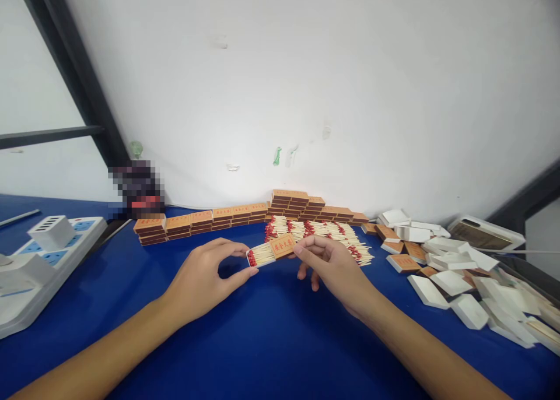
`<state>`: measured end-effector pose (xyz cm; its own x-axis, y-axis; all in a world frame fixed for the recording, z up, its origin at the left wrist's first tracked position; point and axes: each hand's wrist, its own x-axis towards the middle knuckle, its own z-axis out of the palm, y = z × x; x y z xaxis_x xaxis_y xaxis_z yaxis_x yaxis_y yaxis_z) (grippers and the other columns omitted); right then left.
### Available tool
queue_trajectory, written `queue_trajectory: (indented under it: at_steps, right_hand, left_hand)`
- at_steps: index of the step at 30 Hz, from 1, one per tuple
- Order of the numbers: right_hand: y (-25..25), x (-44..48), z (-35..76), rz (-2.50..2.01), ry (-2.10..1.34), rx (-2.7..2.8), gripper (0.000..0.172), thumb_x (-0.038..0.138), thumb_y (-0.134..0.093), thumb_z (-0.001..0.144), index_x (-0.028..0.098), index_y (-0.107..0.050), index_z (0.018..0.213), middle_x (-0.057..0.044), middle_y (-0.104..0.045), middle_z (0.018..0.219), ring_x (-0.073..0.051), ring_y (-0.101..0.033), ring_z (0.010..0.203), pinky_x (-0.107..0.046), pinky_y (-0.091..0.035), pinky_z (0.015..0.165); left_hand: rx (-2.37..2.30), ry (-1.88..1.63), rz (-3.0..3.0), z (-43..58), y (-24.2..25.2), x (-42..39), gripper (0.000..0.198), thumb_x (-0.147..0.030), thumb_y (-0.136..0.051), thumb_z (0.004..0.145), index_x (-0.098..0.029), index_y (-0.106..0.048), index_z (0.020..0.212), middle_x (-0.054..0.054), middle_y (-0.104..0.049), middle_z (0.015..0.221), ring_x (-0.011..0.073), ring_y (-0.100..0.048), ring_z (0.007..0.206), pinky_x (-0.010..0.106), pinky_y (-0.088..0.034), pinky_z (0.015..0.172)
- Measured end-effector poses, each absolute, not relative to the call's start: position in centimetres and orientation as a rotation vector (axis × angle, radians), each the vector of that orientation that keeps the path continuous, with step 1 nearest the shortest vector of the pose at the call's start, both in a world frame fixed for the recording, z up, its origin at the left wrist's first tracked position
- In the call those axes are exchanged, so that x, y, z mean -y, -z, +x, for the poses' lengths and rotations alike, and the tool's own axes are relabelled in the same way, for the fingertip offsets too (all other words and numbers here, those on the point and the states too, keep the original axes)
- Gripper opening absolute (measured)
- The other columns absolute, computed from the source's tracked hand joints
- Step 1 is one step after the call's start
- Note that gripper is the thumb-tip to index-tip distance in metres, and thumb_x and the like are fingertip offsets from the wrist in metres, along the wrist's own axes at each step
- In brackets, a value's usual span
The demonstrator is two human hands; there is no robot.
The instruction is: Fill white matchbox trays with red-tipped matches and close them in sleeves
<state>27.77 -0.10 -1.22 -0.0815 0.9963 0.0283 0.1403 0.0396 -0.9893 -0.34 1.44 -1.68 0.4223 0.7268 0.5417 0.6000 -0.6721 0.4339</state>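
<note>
Between my hands, above the blue table, is a matchbox whose orange sleeve covers part of a white tray filled with red-tipped matches. My left hand pinches the tray's exposed end between thumb and fingers. The sleeve's right end is gripped by my right hand, thumb on top, with its lower fingers curled loosely beneath. Just behind the box lies a wide pile of loose matches, partly hidden by my right hand.
Stacked orange matchboxes line the wall. At right lie scattered white trays and orange sleeves, near a phone-like object. On the left sit a power strip and a white plug-in adapter.
</note>
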Motion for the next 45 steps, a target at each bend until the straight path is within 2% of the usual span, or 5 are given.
queue_trajectory:
  at_steps: [9, 23, 32, 38, 45]
  right_hand:
    - [1.4, 0.1, 28.0, -1.211, -1.174, 1.438, 0.047, 0.063, -0.083, 0.086, 0.020, -0.068, 0.097, -0.008, -0.080, 0.094, -0.014, -0.066, 0.061, -0.024, -0.049, 0.045]
    - [1.1, 1.9, 26.5, -1.149, -1.212, 1.580, 0.081, 0.062, -0.069, 0.100, 0.026, -0.049, 0.169, -0.010, -0.077, 0.104, -0.019, -0.071, 0.074, -0.028, -0.056, 0.048]
    - [0.8, 2.8, 25.7, -1.031, -1.413, 1.592, 0.064, 0.067, -0.062, 0.103, 0.032, -0.066, 0.156, -0.011, -0.076, 0.107, -0.025, -0.073, 0.096, -0.031, -0.064, 0.058]
    - [1.5, 3.9, 24.7, -0.987, -1.481, 1.640, 0.071, 0.063, -0.062, 0.105, 0.033, -0.049, 0.169, -0.010, -0.074, 0.114, -0.024, -0.070, 0.100, -0.031, -0.064, 0.064]
    - [2.0, 3.8, 25.5, -1.094, -1.383, 1.727, 0.079, 0.067, -0.055, 0.108, 0.029, -0.037, 0.175, -0.008, -0.074, 0.104, -0.021, -0.068, 0.084, -0.035, -0.063, 0.066]
  left_hand:
    - [-1.127, -1.121, 2.537, -0.4, 1.5, -1.4, 0.028, -0.044, -0.082, 0.096, -0.023, -0.081, 0.115, 0.005, -0.083, 0.114, 0.0238, -0.080, 0.102, 0.038, -0.067, 0.093]
    - [-1.024, -1.194, 2.537, -0.1, 1.2, -0.9, 0.028, -0.046, -0.087, 0.093, -0.022, -0.080, 0.107, 0.005, -0.082, 0.106, 0.0214, -0.079, 0.095, 0.034, -0.067, 0.088]
    - [-0.976, -1.252, 2.487, 0.2, 1.0, -0.5, 0.036, -0.056, -0.083, 0.094, -0.023, -0.081, 0.107, 0.005, -0.083, 0.102, 0.0205, -0.079, 0.092, 0.033, -0.066, 0.086]
    - [-0.999, -1.099, 2.500, 0.3, 1.4, -0.3, 0.066, -0.060, -0.091, 0.083, -0.026, -0.071, 0.136, -0.001, -0.082, 0.096, 0.0208, -0.079, 0.090, 0.034, -0.063, 0.087]
    - [-0.961, -1.107, 2.566, 0.7, 0.9, 0.3, 0.033, -0.032, -0.084, 0.093, -0.025, -0.074, 0.124, 0.002, -0.082, 0.108, 0.0198, -0.076, 0.094, 0.033, -0.062, 0.087]
